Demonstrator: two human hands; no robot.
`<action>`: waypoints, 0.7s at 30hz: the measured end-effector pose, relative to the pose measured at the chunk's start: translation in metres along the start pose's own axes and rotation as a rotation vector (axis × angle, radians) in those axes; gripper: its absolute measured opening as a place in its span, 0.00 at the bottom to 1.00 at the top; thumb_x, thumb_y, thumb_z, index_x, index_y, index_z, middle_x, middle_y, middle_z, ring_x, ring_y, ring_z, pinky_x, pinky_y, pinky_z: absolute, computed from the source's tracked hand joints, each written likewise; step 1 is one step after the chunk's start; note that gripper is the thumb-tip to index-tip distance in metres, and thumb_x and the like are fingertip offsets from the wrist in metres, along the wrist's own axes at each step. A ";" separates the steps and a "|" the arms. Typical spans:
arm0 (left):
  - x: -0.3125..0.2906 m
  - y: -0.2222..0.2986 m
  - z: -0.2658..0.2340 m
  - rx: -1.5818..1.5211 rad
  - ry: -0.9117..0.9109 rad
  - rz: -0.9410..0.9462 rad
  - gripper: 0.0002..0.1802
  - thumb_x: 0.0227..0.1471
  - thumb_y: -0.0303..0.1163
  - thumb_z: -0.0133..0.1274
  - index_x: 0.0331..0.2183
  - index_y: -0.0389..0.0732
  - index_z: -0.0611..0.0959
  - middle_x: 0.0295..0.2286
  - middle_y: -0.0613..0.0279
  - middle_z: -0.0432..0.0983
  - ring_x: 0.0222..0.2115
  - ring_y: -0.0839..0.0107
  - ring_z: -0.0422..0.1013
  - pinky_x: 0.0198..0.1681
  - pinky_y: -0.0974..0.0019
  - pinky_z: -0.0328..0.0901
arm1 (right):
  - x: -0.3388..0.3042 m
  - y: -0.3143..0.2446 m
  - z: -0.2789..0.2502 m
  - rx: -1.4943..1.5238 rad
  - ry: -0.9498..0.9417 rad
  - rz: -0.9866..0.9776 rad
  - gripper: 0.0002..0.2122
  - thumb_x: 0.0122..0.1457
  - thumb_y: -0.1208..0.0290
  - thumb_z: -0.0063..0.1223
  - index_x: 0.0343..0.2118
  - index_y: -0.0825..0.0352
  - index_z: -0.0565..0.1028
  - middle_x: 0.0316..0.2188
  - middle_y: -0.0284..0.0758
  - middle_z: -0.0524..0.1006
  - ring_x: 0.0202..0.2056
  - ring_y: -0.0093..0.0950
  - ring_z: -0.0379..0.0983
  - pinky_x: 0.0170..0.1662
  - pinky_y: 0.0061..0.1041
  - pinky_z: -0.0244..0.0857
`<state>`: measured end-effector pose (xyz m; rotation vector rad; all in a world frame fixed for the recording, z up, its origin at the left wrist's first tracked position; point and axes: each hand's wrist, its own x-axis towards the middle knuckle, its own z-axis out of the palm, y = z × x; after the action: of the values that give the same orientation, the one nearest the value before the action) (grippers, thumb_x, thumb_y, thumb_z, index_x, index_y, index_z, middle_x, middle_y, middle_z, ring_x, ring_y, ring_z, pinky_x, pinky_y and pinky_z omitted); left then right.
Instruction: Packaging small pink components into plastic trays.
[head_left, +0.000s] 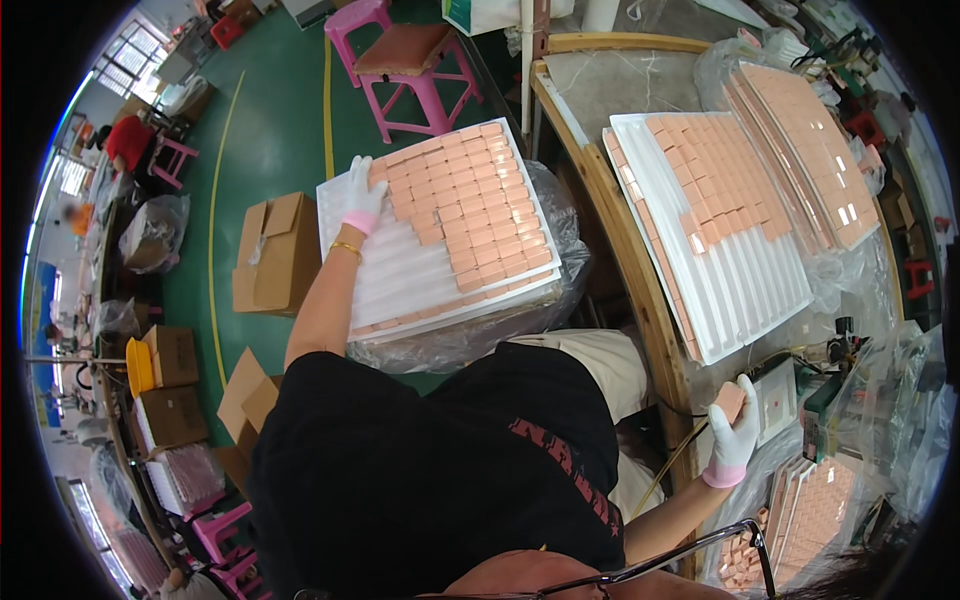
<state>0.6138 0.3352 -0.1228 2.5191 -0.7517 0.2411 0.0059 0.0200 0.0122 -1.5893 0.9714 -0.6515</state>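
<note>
My left hand [362, 198], in a white glove with a pink cuff, reaches to the far left part of a white ridged tray [385, 285]. Its fingers and thumb close around a small pink block [378, 173] at the end of a row. Rows of similar pink blocks [470, 195] cover the far and right parts of this tray; the near left grooves are bare. Over the workbench at the right, my right hand [735, 440], gloved the same way, grips another pink block [730, 401] between thumb and fingers. A small white-topped device [776, 400] stands beside it.
A second partly filled white tray [740, 295] and stacked block-filled trays [805, 160] lie on the wood-edged bench [610, 210]. More trays [825, 500] and loose blocks [740, 562] are near right. Cardboard boxes [275, 255] and a pink stool [425, 90] stand left and ahead.
</note>
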 end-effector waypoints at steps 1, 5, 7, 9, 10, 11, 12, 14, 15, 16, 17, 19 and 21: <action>0.001 0.001 0.001 -0.016 0.042 -0.015 0.31 0.53 0.37 0.50 0.55 0.35 0.63 0.58 0.46 0.53 0.60 0.55 0.49 0.63 0.62 0.46 | -0.001 0.000 0.000 0.000 0.002 0.002 0.35 0.44 0.70 0.67 0.55 0.73 0.61 0.46 0.33 0.67 0.46 0.24 0.64 0.52 0.23 0.57; 0.007 0.006 0.002 -0.079 0.209 -0.076 0.29 0.55 0.39 0.48 0.54 0.34 0.65 0.57 0.48 0.56 0.59 0.57 0.52 0.61 0.63 0.48 | -0.002 0.005 0.000 0.028 0.002 0.024 0.35 0.45 0.71 0.66 0.55 0.73 0.61 0.46 0.34 0.68 0.46 0.25 0.64 0.52 0.24 0.58; 0.008 0.012 0.002 -0.110 0.291 -0.108 0.28 0.56 0.39 0.47 0.54 0.34 0.66 0.56 0.49 0.57 0.58 0.58 0.54 0.60 0.63 0.49 | -0.003 0.006 0.001 0.027 0.013 0.027 0.34 0.45 0.72 0.66 0.55 0.73 0.61 0.45 0.34 0.68 0.46 0.25 0.64 0.52 0.24 0.58; 0.009 0.020 0.002 -0.141 0.373 -0.142 0.27 0.56 0.40 0.46 0.53 0.33 0.66 0.56 0.51 0.59 0.57 0.59 0.55 0.60 0.64 0.50 | -0.001 0.003 0.008 0.111 0.036 0.060 0.32 0.44 0.74 0.66 0.53 0.71 0.63 0.45 0.34 0.68 0.46 0.26 0.65 0.52 0.24 0.59; 0.009 0.026 0.002 -0.158 0.413 -0.159 0.27 0.57 0.41 0.45 0.53 0.33 0.67 0.55 0.51 0.59 0.57 0.59 0.56 0.59 0.64 0.51 | 0.000 0.001 0.014 0.109 0.038 0.064 0.32 0.44 0.74 0.66 0.53 0.71 0.63 0.45 0.34 0.68 0.46 0.26 0.65 0.52 0.24 0.59; 0.008 0.039 -0.002 -0.174 0.454 -0.175 0.27 0.57 0.41 0.45 0.53 0.33 0.67 0.55 0.52 0.60 0.56 0.59 0.57 0.59 0.64 0.51 | 0.004 -0.001 0.025 0.030 0.019 -0.004 0.31 0.43 0.75 0.66 0.52 0.70 0.64 0.45 0.34 0.68 0.46 0.26 0.65 0.51 0.25 0.59; 0.009 0.056 -0.003 -0.180 0.449 -0.055 0.23 0.55 0.38 0.48 0.49 0.34 0.70 0.50 0.53 0.65 0.52 0.61 0.61 0.56 0.64 0.55 | 0.008 -0.004 0.037 -0.049 -0.001 -0.072 0.30 0.42 0.76 0.66 0.50 0.69 0.65 0.45 0.34 0.68 0.46 0.26 0.65 0.51 0.25 0.60; -0.005 0.134 -0.009 -0.470 0.228 0.086 0.18 0.53 0.34 0.51 0.44 0.35 0.74 0.43 0.56 0.71 0.45 0.64 0.66 0.51 0.64 0.60 | 0.014 -0.012 0.067 -0.168 -0.079 -0.195 0.29 0.39 0.76 0.67 0.47 0.68 0.68 0.45 0.37 0.69 0.47 0.30 0.66 0.53 0.29 0.59; -0.025 0.174 -0.008 -0.740 0.016 0.101 0.16 0.53 0.33 0.51 0.42 0.35 0.75 0.40 0.57 0.72 0.42 0.66 0.68 0.48 0.64 0.62 | 0.021 -0.017 0.086 -0.298 -0.117 -0.380 0.28 0.38 0.75 0.67 0.46 0.67 0.69 0.46 0.39 0.68 0.49 0.33 0.65 0.53 0.31 0.59; -0.046 0.210 -0.005 -0.838 -0.165 0.212 0.15 0.52 0.31 0.52 0.42 0.36 0.76 0.40 0.57 0.72 0.41 0.71 0.68 0.44 0.67 0.65 | 0.027 -0.024 0.105 -0.427 -0.157 -0.568 0.28 0.37 0.74 0.68 0.45 0.66 0.70 0.47 0.40 0.68 0.50 0.36 0.64 0.54 0.33 0.58; -0.067 0.245 0.001 -1.064 -0.643 0.040 0.14 0.56 0.31 0.47 0.44 0.39 0.73 0.34 0.64 0.72 0.34 0.72 0.69 0.37 0.70 0.67 | 0.029 -0.029 0.125 -0.389 -0.183 -0.572 0.28 0.36 0.73 0.68 0.45 0.65 0.71 0.49 0.42 0.67 0.51 0.39 0.63 0.55 0.35 0.57; -0.115 0.297 -0.014 -1.187 -0.848 0.083 0.20 0.58 0.42 0.42 0.45 0.38 0.72 0.38 0.62 0.71 0.36 0.72 0.69 0.35 0.71 0.67 | 0.034 -0.032 0.156 -0.337 -0.215 -0.591 0.28 0.35 0.72 0.69 0.44 0.64 0.72 0.51 0.44 0.65 0.53 0.42 0.61 0.56 0.36 0.57; -0.146 0.330 0.000 -1.503 -0.901 0.291 0.32 0.59 0.57 0.37 0.47 0.35 0.71 0.41 0.59 0.70 0.39 0.74 0.68 0.41 0.71 0.66 | 0.036 -0.038 0.174 -0.333 -0.242 -0.596 0.28 0.35 0.71 0.70 0.44 0.64 0.72 0.53 0.45 0.63 0.53 0.43 0.61 0.55 0.36 0.58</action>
<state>0.3096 0.1638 -0.0316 0.9568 -1.0183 -1.0417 0.1770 0.0807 0.0037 -2.2282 0.4294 -0.6954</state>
